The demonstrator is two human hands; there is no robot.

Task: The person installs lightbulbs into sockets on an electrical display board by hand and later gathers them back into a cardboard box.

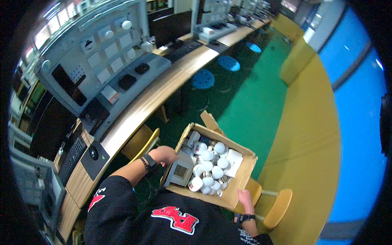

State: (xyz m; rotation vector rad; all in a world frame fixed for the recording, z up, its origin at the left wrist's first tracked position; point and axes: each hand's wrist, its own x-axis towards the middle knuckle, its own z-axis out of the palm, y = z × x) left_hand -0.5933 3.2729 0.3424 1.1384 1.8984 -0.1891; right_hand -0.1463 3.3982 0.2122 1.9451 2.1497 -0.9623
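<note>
A cardboard box (248, 170) with its top flaps up is held in front of my body, tilted. Inside lie many white round-headed light bulbs (207, 166), some showing silvery bases, beside a small white carton with a grey window (180, 171) and a white sheet (233, 161). My left hand (164, 155) is closed at the box's left side, its fingertips partly hidden. At the near right corner my right hand (245, 198) grips the cardboard, thumb on the outside and the other fingers hidden underneath.
Along the left runs a long wooden bench (141, 107) with grey device panels (106, 49), a keyboard (73, 155) and a mouse (93, 152). Blue stools (203, 79) stand beside it. Yellow chairs (279, 208) are near the box. A tan partition (306, 122) rises on the right above green floor.
</note>
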